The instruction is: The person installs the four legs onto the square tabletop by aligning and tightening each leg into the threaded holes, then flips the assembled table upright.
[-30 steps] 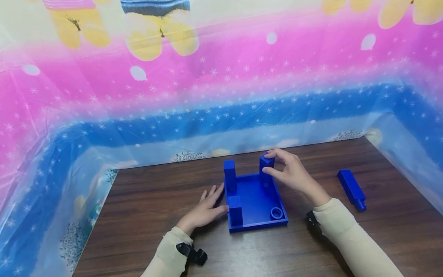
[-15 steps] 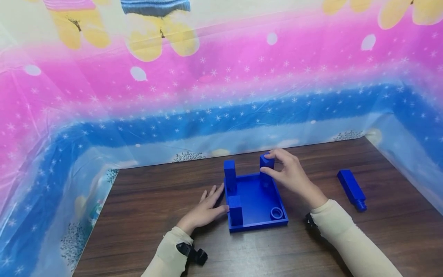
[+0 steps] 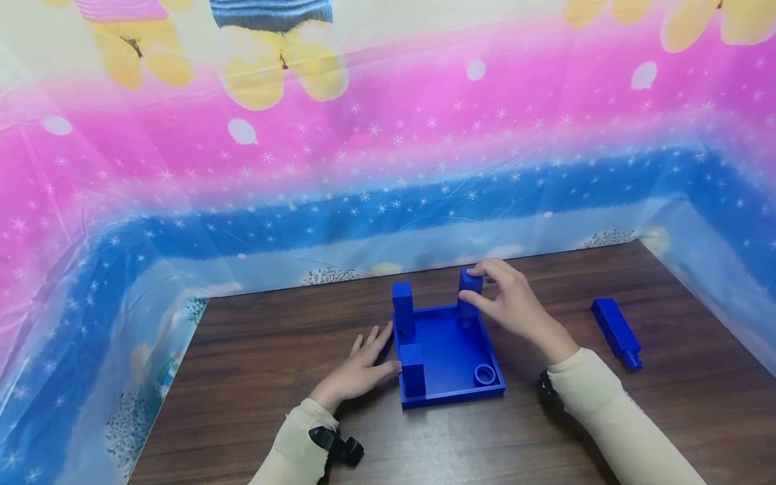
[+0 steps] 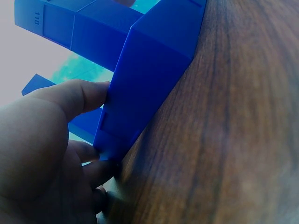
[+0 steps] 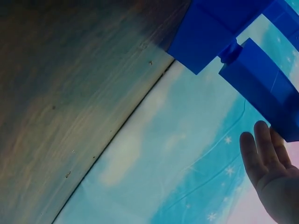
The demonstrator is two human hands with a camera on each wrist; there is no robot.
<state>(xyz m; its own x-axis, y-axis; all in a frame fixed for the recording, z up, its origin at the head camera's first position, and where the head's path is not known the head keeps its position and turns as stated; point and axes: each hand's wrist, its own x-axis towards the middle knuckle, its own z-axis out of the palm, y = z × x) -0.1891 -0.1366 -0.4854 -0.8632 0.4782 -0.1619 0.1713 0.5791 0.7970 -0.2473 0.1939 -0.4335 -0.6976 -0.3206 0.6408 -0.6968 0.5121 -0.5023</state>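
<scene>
A shallow blue square tray (image 3: 439, 350) lies on the table, with blue square posts standing at its near-left (image 3: 414, 376) and far-left (image 3: 403, 306) corners. At the far-right corner, my right hand (image 3: 509, 303) pinches the upper part of a third post (image 3: 468, 306) between thumb and fingers. The right wrist view shows this post's narrow threaded end (image 5: 230, 52) partly exposed at the tray corner. An unoccupied round socket (image 3: 484, 374) is at the near-right corner. My left hand (image 3: 356, 370) rests against the tray's left wall (image 4: 145, 74), its fingers extended and thumb touching the edge.
Another blue post (image 3: 616, 333) with a threaded end lies on the wooden table (image 3: 273, 350) to the right of the tray. A patterned cloth backdrop (image 3: 376, 202) surrounds the table at the back and sides. Dark cameras (image 3: 339, 446) are strapped at the wrists.
The post in my right hand has turned slightly and its top has shifted a little to the right. My right wrist has moved slightly; my left hand and the tray look nearly unchanged.
</scene>
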